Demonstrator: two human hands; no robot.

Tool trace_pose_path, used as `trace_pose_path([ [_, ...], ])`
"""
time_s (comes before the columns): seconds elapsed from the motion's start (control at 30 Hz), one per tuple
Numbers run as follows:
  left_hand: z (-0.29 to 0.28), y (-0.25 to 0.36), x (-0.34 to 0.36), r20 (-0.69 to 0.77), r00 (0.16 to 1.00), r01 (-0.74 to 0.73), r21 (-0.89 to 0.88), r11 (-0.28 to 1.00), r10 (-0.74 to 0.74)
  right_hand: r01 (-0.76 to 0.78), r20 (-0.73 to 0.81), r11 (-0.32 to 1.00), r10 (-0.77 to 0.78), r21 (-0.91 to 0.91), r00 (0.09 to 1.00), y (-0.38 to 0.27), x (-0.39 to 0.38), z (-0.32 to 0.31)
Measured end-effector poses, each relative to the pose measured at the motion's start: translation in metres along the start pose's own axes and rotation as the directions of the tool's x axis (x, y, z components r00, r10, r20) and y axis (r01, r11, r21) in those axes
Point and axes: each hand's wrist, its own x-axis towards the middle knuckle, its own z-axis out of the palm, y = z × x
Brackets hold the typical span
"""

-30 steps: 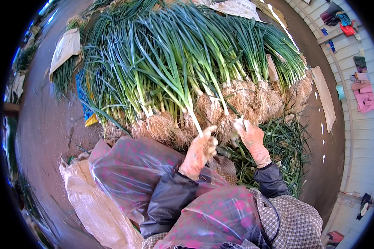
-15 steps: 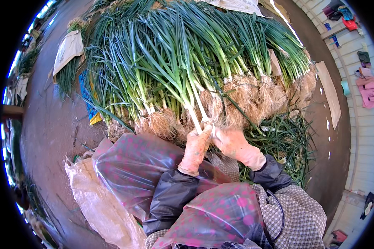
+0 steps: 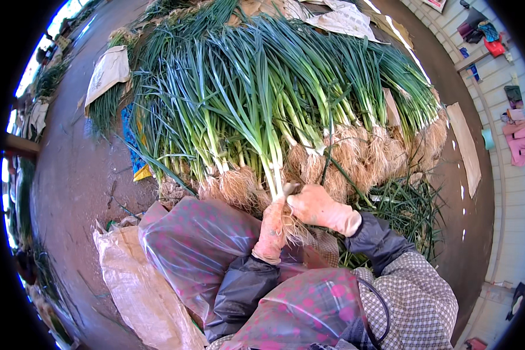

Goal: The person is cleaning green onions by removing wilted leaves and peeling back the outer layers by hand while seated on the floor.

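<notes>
My left hand [image 3: 269, 232], in a soiled pale pink glove, is closed around the lower white stems of a few green onions [image 3: 272, 166]. Their pale roots [image 3: 294, 226] hang out below the grip, between my two hands. My right hand [image 3: 318, 208], gloved alike, is closed with its fingertips against the same stems, close to the left thumb; what those fingers pinch is hidden. Long green leaves fan away over a large heap of green onions [image 3: 216, 87], whose bushy root ends [image 3: 236, 186] face me.
Loose green leaves [image 3: 411, 213] pile up at the right. A pale sack [image 3: 140, 286] lies left of my plastic-covered lap [image 3: 198, 239]. Paper sheets [image 3: 108, 73] cover parts of the heap's far side, and a cardboard strip [image 3: 464, 149] rests on the floor near the right wall.
The stems in my left hand have come together from a spread pair, and their roots now show below it. Both hands sit slightly lower in view; the whole view has shifted a little.
</notes>
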Motion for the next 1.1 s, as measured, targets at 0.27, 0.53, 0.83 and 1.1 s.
trace_pose_path([
  [0.27, 0.021, -0.003, -0.016, 0.013, 0.995, -0.103, 0.253, 0.962, 0.103, -0.096, 0.002, 0.958, 0.099, 0.271, 0.995, -0.047, -0.038, -0.048],
  [0.53, 0.022, 0.022, -0.044, 0.422, 0.895, -0.016, -0.291, 0.957, 0.143, -0.466, 0.114, 0.432, 0.627, 0.773, 0.771, -0.029, -0.026, -0.092],
  [0.83, 0.003, 0.01, -0.042, 0.427, 0.899, -0.053, -0.102, 0.993, 0.091, -0.651, 0.144, 0.556, 0.693, 0.517, 0.706, 0.057, 0.018, -0.028],
  [1.1, 0.006, 0.007, -0.013, 0.171, 0.984, -0.025, -0.134, 0.991, 0.048, -0.632, 0.034, 0.554, 0.737, 0.541, 0.675, 0.039, -0.039, -0.095],
])
